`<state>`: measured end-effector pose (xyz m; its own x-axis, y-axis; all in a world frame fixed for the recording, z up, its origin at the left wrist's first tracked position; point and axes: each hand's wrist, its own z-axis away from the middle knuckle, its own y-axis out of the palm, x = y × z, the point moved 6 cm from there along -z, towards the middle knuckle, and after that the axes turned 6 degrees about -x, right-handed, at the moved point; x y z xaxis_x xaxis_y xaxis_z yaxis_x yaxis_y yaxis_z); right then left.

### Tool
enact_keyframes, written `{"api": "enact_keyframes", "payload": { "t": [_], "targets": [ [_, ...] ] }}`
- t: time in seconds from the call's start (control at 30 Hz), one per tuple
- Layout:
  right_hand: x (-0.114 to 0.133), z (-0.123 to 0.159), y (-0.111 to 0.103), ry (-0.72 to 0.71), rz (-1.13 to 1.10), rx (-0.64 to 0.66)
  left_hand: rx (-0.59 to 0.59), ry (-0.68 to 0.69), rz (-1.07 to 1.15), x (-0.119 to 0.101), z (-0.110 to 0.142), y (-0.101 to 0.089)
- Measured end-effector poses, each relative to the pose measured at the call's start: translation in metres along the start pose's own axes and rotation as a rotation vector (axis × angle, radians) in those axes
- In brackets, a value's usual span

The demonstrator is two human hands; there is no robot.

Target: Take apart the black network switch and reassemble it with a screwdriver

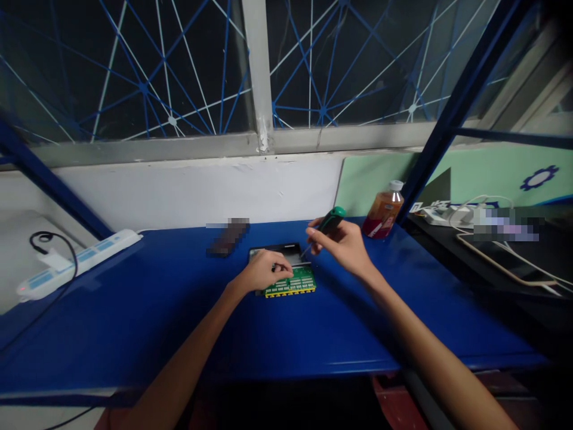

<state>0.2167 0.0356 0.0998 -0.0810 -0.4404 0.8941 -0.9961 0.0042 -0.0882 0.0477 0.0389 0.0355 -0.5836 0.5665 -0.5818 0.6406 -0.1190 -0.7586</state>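
A green circuit board (295, 283) with a yellow strip along its front edge lies on the blue table. Directly behind it sits a shallow dark casing (290, 253) with a grey inside. My left hand (264, 270) rests over the left side of both, its fingertips drawn together above the board; what they pinch, if anything, is hidden. In my right hand (347, 243) is a screwdriver (332, 221) with a green and black handle. It is tilted, and its thin shaft points down and left to the casing's right edge; I cannot tell whether the tip touches.
Behind my left hand lies a dark, blurred-out object (228, 237). A drink bottle (384, 210) stands at the back right. To the left is a white power strip (85, 263) with a black cable. A phone (504, 260) and white cables lie on the dark surface at right.
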Motion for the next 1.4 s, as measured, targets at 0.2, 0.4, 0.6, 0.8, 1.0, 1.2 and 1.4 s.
{"api": "enact_keyframes", "payload": {
  "t": [0.2, 0.4, 0.6, 0.8, 1.0, 1.2, 1.4],
  "targets": [
    [0.003, -0.013, -0.038, -0.084, -0.006, -0.222, 0.028, 0.135, -0.211, -0.028, -0.023, 0.015],
    [-0.012, -0.022, -0.058, -0.098, -0.008, -0.347, 0.062, 0.201, -0.375, -0.046, -0.062, 0.041],
    [-0.015, -0.024, -0.066, -0.089, -0.005, -0.379, 0.056, 0.190, -0.385, -0.040, -0.066, 0.052],
    [-0.019, -0.023, -0.056, -0.072, 0.022, -0.299, -0.044, 0.118, -0.269, -0.031, -0.051, 0.011],
    [-0.028, -0.016, -0.005, 0.026, 0.094, 0.003, -0.086, 0.052, -0.060, -0.010, -0.018, -0.030],
    [-0.018, -0.014, 0.055, 0.011, 0.133, 0.307, -0.137, -0.080, 0.086, 0.015, 0.014, -0.063],
    [-0.015, -0.017, 0.082, -0.053, 0.240, 0.407, -0.029, -0.101, 0.119, 0.030, 0.015, -0.046]
  ]
}}
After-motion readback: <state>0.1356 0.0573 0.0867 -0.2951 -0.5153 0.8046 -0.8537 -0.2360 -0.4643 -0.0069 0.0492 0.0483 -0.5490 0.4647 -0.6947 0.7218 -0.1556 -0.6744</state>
